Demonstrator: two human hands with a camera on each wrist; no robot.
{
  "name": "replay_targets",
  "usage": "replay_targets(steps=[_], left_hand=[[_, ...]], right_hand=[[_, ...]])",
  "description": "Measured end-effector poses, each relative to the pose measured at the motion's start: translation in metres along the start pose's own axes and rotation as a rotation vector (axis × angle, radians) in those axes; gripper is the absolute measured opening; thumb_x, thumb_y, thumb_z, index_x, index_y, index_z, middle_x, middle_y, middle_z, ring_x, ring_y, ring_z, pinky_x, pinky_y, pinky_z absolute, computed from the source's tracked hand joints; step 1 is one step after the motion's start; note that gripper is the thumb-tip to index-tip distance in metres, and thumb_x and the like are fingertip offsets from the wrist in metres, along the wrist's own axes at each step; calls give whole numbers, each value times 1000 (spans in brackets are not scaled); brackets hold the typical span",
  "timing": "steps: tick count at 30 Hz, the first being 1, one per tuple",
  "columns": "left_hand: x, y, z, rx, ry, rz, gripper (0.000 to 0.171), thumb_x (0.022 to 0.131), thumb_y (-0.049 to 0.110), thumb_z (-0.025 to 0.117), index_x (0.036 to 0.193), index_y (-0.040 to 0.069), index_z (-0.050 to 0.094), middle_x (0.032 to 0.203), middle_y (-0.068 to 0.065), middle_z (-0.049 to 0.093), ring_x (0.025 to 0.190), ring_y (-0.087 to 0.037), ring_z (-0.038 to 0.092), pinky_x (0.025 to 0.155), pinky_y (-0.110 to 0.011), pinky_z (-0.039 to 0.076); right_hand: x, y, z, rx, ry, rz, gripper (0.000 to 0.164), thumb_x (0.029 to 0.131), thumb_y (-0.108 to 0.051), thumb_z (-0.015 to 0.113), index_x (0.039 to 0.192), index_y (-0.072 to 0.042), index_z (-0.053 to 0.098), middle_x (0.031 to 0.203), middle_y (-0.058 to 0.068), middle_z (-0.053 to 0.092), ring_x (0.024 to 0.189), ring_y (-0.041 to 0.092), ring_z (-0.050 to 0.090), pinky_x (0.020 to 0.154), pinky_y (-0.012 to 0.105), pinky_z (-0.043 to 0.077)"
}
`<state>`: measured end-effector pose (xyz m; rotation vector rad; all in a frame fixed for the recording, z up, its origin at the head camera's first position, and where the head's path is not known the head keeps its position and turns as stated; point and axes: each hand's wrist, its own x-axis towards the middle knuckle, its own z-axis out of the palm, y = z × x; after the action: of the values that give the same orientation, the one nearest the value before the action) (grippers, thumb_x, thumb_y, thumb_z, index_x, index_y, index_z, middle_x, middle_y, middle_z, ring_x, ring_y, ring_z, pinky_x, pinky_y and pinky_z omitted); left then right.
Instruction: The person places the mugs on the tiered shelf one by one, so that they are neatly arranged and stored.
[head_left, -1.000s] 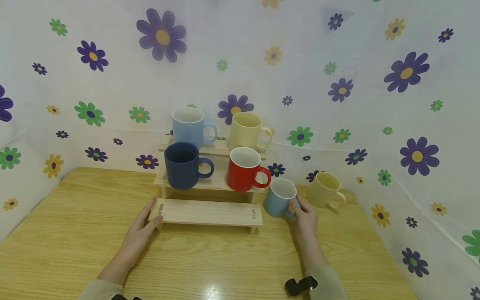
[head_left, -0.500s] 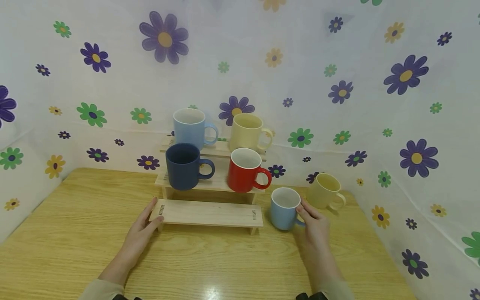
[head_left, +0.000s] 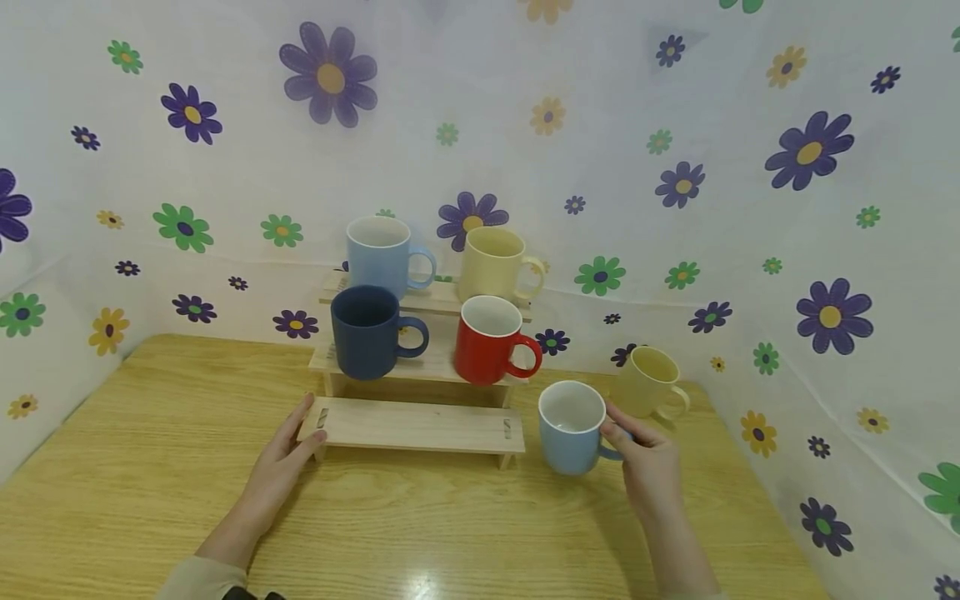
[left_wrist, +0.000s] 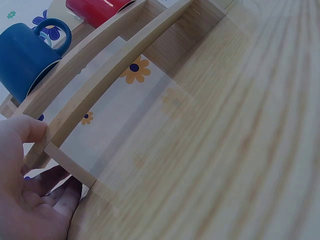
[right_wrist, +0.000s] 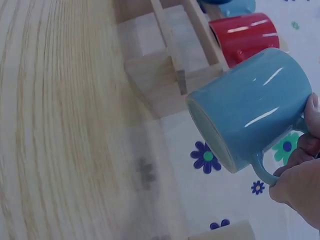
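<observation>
My right hand (head_left: 652, 467) pinches the handle of a light blue mug (head_left: 566, 437), which it holds up off the table to the right of a stepped wooden rack (head_left: 420, 423). In the right wrist view the mug (right_wrist: 255, 105) hangs clear of the wood, its base showing. My left hand (head_left: 273, 467) grips the left end of the rack's lowest step; the left wrist view has the thumb on the board and the fingers beside its leg. On the middle step stand a dark blue mug (head_left: 365, 333) and a red mug (head_left: 487, 342).
Another light blue mug (head_left: 377, 258) and a yellow mug (head_left: 487, 267) stand on the top step. A second yellow mug (head_left: 645, 383) is on the table (head_left: 420, 533) at the back right, beyond my right hand. A flower-print cloth (head_left: 600, 150) hangs behind and along the sides.
The light blue mug has come toward me and slightly right in my right hand, and now is held higher. My left hand stays at the rack's end.
</observation>
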<state>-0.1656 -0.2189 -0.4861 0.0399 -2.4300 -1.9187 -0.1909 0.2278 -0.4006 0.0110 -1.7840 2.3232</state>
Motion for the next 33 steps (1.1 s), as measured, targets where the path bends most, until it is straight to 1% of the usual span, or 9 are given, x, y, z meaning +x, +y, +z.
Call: replay_targets(steps=[3,5,9,12,16,21,27,28,33], left_hand=[[0,-1,0,-2,1,3,72,98,43,52,155,22,13,159,-4,7,144,-30,5,112,-55,12],[0,-1,0,-4,3,5,72,98,43,52,155,22,13,159,-4,7,144,-30,5,112,-55,12],[0,-2,0,-10,4,7,73,98,42,52,155,21,13,159,-5,7,144,-29,4,112,-55,11],[0,-1,0,-14,4,10,73,98,42,52,155,19,13,159,-4,7,144,-29,4,112,-55,11],[0,-1,0,-12,3,14,73,98,42,52,155,18,14,159,-5,7,144,-30,4,112,-55,11],[0,0,-1,-9,2,4,73,98,42,52,155,19,13,159,-5,7,144,-31,4,112,-56,12],[0,2,-1,-2,-2,-4,72,98,42,51,155,20,13,159,-7,6,144,-31,5,111,-56,12],[0,2,-1,-2,-2,-4,72,98,42,51,155,20,13,159,-7,6,144,-31,5,111,-57,12],[-1,5,-1,-4,-1,-14,71,98,41,51,155,22,13,159,-8,6,143,-31,7,111,-56,13]], right_hand=[[-6,-4,6,-10,-52,-21,25,84,13,64,106,2,69,98,1,72,97,12,63,86,20,48],[-8,-5,12,-11,-77,-25,25,84,13,64,106,1,70,97,1,72,96,12,64,85,20,49],[-13,-5,25,-11,-142,-32,26,85,12,63,105,-1,72,99,1,72,99,14,64,87,23,49],[-14,-2,36,-18,-186,-43,26,85,12,63,107,1,71,100,1,72,101,16,64,90,26,48],[-17,4,52,-19,-216,-16,26,84,10,65,108,3,69,101,1,72,102,18,64,92,29,48],[-20,12,78,-5,-240,38,25,83,5,69,108,1,70,102,2,72,104,21,64,93,31,48],[-23,21,111,0,-276,54,29,78,-3,77,106,1,71,103,6,71,105,24,62,92,32,47],[-24,23,116,-8,-278,58,31,77,-5,78,107,1,71,103,6,71,105,24,61,92,33,47],[-23,31,138,-156,-295,50,34,77,-14,80,108,-3,72,102,7,71,100,22,61,87,34,48]])
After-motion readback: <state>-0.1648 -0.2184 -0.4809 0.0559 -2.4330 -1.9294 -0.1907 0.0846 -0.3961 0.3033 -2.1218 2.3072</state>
